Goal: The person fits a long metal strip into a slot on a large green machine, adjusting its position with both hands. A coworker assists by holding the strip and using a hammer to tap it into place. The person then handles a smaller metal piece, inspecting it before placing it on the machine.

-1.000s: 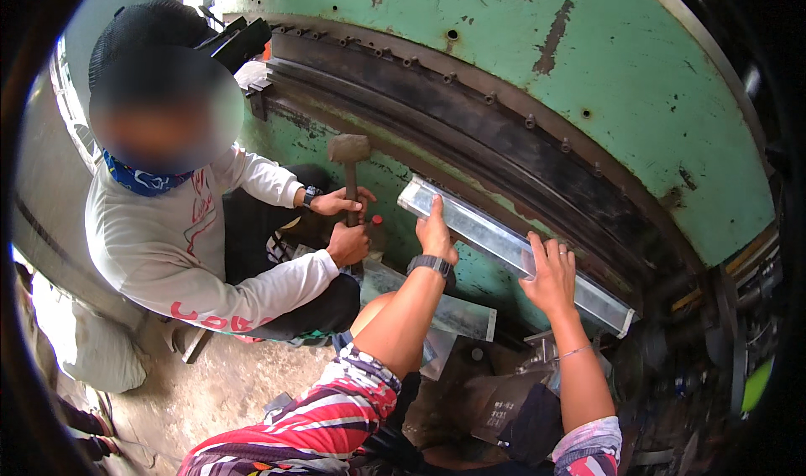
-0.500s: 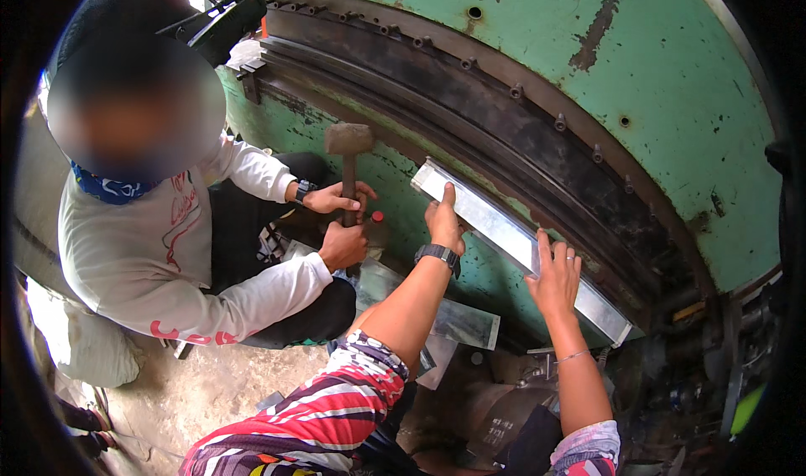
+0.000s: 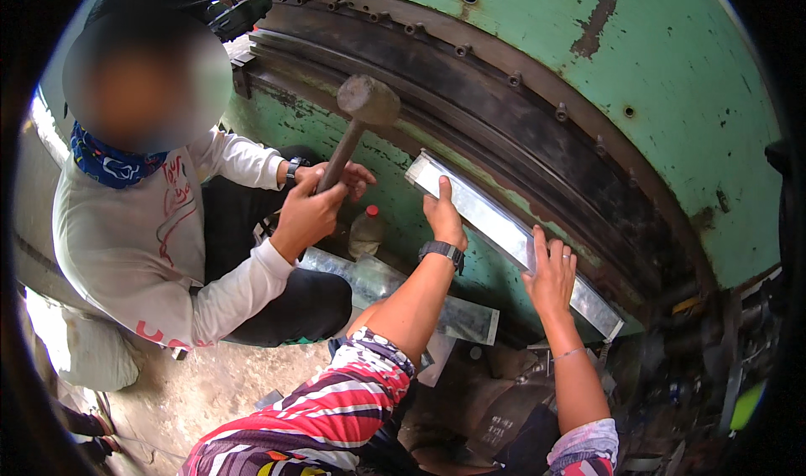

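In front of the green machine (image 3: 688,81), a shiny metal bar (image 3: 490,217) is gripped by the left hand (image 3: 445,217), thumb up, and the right hand (image 3: 551,276), fingers laid across; both arms (image 3: 413,298) are stretched toward the machine.

Free gap between mallet (image 3: 369,100) and metal channel (image 3: 483,209); green machine (image 3: 672,140) bars far side.

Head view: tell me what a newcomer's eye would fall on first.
Probably the bright silvery metal channel right of centre, slanting down to the right between the person's left hand and right hand. Next, likely, the mallet, held head-up by the co-worker in a white sweatshirt on the left. The big, scuffed green machine fills the upper right.
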{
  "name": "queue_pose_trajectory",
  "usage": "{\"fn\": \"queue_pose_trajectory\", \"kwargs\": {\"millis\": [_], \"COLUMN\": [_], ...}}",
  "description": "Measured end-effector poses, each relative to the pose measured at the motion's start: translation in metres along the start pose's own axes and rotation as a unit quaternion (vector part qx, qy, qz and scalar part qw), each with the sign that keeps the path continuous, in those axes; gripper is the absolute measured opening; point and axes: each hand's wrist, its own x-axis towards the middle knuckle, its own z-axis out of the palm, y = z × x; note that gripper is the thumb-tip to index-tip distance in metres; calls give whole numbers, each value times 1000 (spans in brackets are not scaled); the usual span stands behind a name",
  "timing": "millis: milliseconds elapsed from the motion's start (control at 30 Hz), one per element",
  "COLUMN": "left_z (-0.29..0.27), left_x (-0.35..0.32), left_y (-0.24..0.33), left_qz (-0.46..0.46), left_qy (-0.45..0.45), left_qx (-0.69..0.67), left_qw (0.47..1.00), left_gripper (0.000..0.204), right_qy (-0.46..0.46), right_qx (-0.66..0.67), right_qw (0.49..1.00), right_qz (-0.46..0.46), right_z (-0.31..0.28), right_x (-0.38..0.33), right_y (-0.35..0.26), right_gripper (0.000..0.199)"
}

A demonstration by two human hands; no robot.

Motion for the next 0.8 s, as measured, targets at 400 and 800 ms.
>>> {"fn": "queue_pose_trajectory", "kwargs": {"millis": [400,800], "left_z": [-2,0], "left_x": [4,1], "left_y": [-2,3], "left_qz": [54,45], "left_qy": [-16,12], "left_qx": [-35,-10], "left_qw": [998,999], "left_gripper": [73,62], "right_qy": [15,22], "right_qx": [10,11], "right_qw": [1000,1000], "right_qz": [-2,-2], "right_z": [2,3], "right_x": [0,0], "right_y": [-5,-6], "right_gripper": [102,99]}}
